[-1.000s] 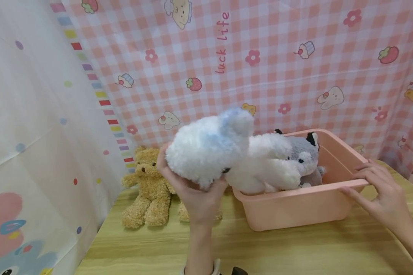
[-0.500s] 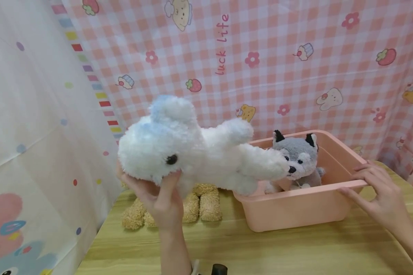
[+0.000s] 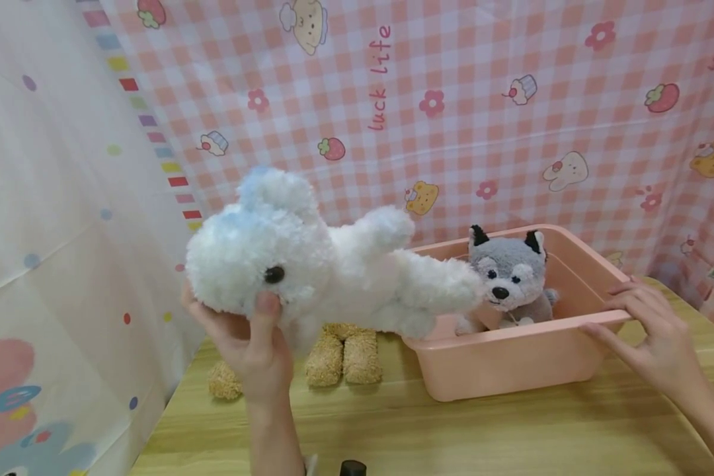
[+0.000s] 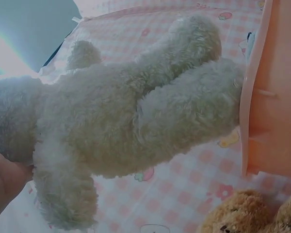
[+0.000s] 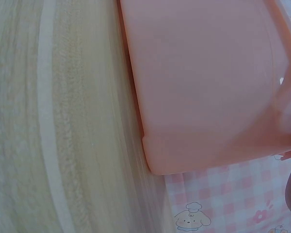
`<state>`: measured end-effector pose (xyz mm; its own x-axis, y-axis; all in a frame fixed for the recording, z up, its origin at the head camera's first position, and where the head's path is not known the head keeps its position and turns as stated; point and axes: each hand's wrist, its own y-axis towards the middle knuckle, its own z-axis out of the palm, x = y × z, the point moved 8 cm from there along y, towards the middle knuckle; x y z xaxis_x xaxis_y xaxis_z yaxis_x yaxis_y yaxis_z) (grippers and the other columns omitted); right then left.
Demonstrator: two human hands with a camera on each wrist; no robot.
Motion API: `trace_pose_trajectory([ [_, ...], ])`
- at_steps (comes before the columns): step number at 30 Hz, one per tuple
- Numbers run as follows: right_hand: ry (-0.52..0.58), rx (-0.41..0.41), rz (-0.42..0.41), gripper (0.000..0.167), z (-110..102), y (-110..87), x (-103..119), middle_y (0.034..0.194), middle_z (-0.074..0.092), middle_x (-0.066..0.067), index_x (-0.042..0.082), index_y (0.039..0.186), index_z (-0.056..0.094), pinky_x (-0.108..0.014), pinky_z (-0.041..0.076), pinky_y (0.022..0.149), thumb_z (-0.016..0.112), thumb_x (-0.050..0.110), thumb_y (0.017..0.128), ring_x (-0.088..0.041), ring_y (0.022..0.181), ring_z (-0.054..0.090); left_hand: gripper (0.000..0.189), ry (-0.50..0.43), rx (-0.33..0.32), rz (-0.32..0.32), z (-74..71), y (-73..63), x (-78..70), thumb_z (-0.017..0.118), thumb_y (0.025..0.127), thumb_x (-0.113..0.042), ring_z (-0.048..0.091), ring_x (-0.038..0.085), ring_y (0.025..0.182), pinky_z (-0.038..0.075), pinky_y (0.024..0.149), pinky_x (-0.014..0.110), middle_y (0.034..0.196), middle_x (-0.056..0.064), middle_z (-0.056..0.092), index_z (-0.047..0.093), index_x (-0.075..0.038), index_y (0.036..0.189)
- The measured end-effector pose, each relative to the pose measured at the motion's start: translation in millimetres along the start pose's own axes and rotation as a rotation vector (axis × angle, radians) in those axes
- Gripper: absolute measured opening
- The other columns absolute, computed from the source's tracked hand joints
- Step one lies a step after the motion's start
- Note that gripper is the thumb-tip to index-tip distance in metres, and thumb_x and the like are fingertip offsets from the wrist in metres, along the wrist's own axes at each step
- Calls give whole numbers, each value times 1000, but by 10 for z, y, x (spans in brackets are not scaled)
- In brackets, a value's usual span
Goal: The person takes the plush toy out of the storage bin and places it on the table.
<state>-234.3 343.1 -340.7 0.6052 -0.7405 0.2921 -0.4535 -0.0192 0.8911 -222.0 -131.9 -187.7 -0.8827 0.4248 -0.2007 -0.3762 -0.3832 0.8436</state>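
My left hand [image 3: 246,344] grips a fluffy white plush toy [image 3: 357,271] with pale blue patches by its head, the thumb on its cheek below a black eye. The toy is held sideways above the table, its legs reaching right over the rim of a pink plastic bin [image 3: 512,360]. In the left wrist view the plush body [image 4: 102,116] stretches toward the bin wall [image 4: 276,97]. My right hand [image 3: 660,334] holds the bin's right front rim, fingers over the edge and thumb outside. A grey husky plush [image 3: 508,277] sits upright inside the bin.
Behind the held toy, legs of tan teddy bears [image 3: 342,357] show on the wooden table [image 3: 464,430]; their upper parts are hidden. A pink checked cloth [image 3: 452,132] hangs behind the table, and a white curtain [image 3: 77,231] hangs at the left.
My left hand has moved left with the white plush, drawing most of it away from the bin and turning its face into view. The husky is now less covered. My right hand stays on the rim.
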Motion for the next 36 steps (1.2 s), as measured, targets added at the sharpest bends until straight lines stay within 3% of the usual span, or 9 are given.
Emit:
trace_pose_trajectory([
  [8,0,17,16,62,15,8,12,105,62,-18,1,88,69,-18,26,115,73,63,80,-2,135,41,76,51,-71,52,-197,72,-161,83,72,4,49,39,113,49,92,45,131,29,46,36,3,131],
  [12,-1,18,21,64,18,6,9,105,62,-15,1,88,69,-19,26,116,72,64,80,-2,136,41,75,105,-77,68,-310,117,-274,81,70,9,50,39,112,47,92,44,129,29,48,38,3,131],
  [20,-5,-15,13,77,7,1,-5,120,52,27,-1,86,69,-18,24,116,62,75,79,3,135,39,71,296,9,46,-511,152,-356,76,67,15,52,37,111,46,94,39,123,27,54,44,7,129],
  [27,-7,-29,-5,76,-7,-4,-4,116,56,21,-1,84,68,-19,26,116,61,74,80,4,133,40,71,383,59,9,-626,160,-303,71,67,16,51,36,112,46,94,39,126,26,53,45,8,133],
  [31,-8,-20,-9,72,-4,0,0,110,62,7,1,83,68,-21,26,117,62,73,80,2,134,40,72,464,94,8,-696,172,-285,69,64,15,52,34,110,46,91,37,126,24,54,47,11,132],
  [34,-6,-13,-7,72,1,6,4,111,60,8,2,83,68,-21,25,117,62,73,81,2,134,40,72,577,144,-5,-762,166,-276,66,63,13,53,30,104,44,85,34,124,19,55,48,13,132],
  [36,-6,-12,-3,74,1,10,2,116,57,17,1,83,68,-21,25,117,61,74,80,3,134,40,73,664,190,-33,-808,155,-266,65,62,12,53,27,102,43,83,33,124,16,55,49,12,133],
])
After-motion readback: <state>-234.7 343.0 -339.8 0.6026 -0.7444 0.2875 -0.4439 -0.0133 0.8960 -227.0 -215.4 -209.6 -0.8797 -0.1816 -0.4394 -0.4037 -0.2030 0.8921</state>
